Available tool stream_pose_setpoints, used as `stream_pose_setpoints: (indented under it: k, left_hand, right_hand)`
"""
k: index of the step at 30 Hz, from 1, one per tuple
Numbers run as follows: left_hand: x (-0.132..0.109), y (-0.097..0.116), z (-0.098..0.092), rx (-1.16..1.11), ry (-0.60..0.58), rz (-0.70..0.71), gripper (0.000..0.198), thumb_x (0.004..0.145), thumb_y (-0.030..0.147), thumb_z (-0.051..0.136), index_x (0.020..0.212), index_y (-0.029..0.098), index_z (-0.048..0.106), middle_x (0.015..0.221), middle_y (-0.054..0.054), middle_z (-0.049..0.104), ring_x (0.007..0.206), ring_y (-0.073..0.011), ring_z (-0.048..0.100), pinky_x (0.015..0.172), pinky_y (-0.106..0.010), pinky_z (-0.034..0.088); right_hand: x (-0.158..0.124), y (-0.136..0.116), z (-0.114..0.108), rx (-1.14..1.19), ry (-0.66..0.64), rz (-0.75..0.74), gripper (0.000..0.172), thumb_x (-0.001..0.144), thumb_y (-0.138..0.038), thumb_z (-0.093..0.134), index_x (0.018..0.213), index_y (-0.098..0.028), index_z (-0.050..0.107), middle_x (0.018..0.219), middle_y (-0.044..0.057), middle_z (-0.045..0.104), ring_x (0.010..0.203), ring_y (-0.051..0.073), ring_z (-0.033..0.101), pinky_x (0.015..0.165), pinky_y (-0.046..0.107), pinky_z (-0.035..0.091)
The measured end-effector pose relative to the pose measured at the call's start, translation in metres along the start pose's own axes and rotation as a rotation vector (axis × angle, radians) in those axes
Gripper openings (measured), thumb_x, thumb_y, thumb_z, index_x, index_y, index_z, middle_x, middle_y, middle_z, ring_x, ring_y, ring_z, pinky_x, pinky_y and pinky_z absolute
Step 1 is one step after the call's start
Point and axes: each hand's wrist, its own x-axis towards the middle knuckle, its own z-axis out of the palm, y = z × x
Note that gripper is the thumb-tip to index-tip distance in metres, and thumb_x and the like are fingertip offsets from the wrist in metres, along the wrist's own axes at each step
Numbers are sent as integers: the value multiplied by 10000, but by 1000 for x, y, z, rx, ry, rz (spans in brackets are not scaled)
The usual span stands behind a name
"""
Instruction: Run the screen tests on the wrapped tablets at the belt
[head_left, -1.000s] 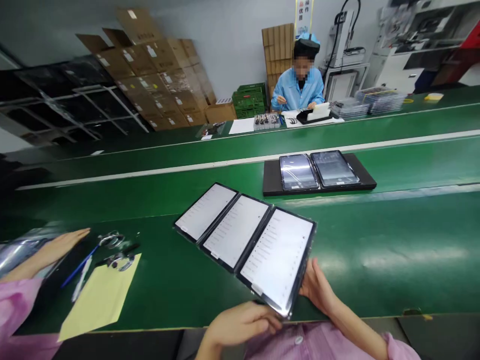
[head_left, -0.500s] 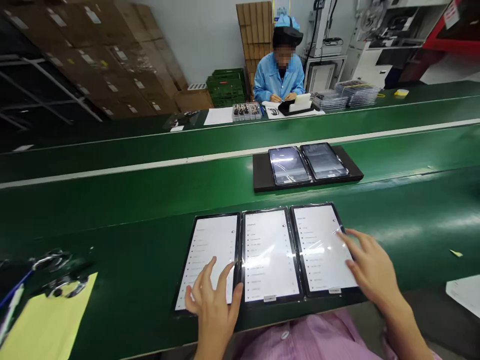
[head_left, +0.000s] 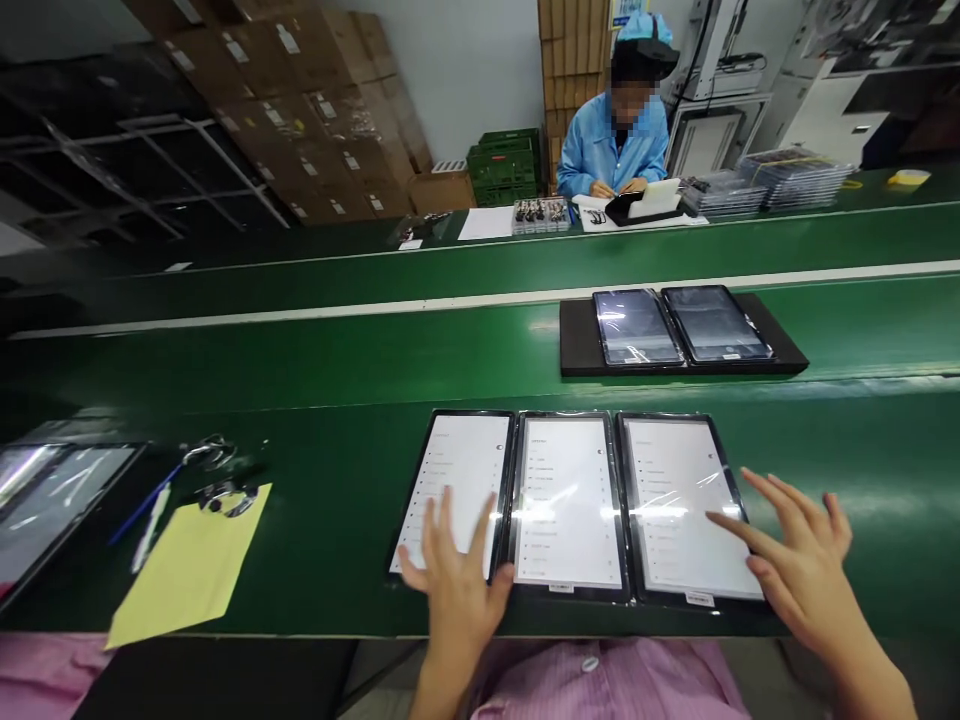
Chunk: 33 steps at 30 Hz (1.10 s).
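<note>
Three tablets lie side by side on the green bench, lit with white screens of listed lines. Over the lower part of the left tablet (head_left: 466, 450) is my left hand (head_left: 457, 585), fingers spread and holding nothing. The middle tablet (head_left: 568, 500) lies uncovered and has a small label at its lower edge. My right hand (head_left: 806, 560) is at the right side of the right tablet (head_left: 679, 500), its index finger reaching over the screen and the other fingers apart. Whether that fingertip touches the glass I cannot tell.
Beyond the tablets, a black board (head_left: 581, 340) bears two dark-screened tablets (head_left: 639, 328). At left are a yellow paper (head_left: 191, 565), a white pen (head_left: 150, 530), a blue pen (head_left: 142, 508) and another tablet (head_left: 71, 500). A person in blue (head_left: 619, 150) sits across the bench.
The view has swung left, so the tablets appear farther right and a tablet shows at far left. My left fingers have spread wider; my right hand's fingers have fanned out, index finger extended.
</note>
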Motion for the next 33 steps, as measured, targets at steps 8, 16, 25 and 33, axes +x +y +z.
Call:
stream_pose_setpoints:
  k: [8, 16, 25, 33]
  left_hand:
    - [14, -44, -3, -15, 53, -185, 744, 968, 650, 265, 1527, 165, 345, 1562, -253, 353, 1321, -436, 470, 1121, -720, 130]
    - [-7, -15, 8, -193, -13, 115, 576, 992, 543, 283, 1241, 207, 678, 1057, -135, 642, 1040, -282, 581, 967, -446, 365]
    - [-6, 13, 7, 3, -61, -18, 657, 979, 632, 220, 1235, 268, 704, 1041, -128, 518, 896, -263, 484, 828, -447, 326]
    - [8, -32, -14, 118, 103, -268, 714, 979, 634, 179, 1423, 178, 501, 1145, -174, 673, 1079, -353, 493, 984, -601, 242]
  right_hand:
    - [6, -13, 7, -26, -23, 8, 543, 1043, -480, 235, 1132, -285, 734, 1380, 120, 507, 1241, 338, 469, 1122, 638, 172]
    - [6, -37, 23, 87, -158, -20, 543, 1032, -554, 232, 1277, -342, 667, 1512, 89, 398, 1317, 336, 395, 1140, 629, 150]
    - [5, -38, 28, 66, -119, -48, 653, 1005, -641, 163, 1300, -325, 652, 1502, 125, 393, 1291, 372, 413, 1119, 667, 119]
    - [1, -25, 21, 49, -38, 38, 615, 1007, -597, 170, 1449, -319, 495, 1480, 138, 402, 1271, 387, 430, 1108, 682, 139]
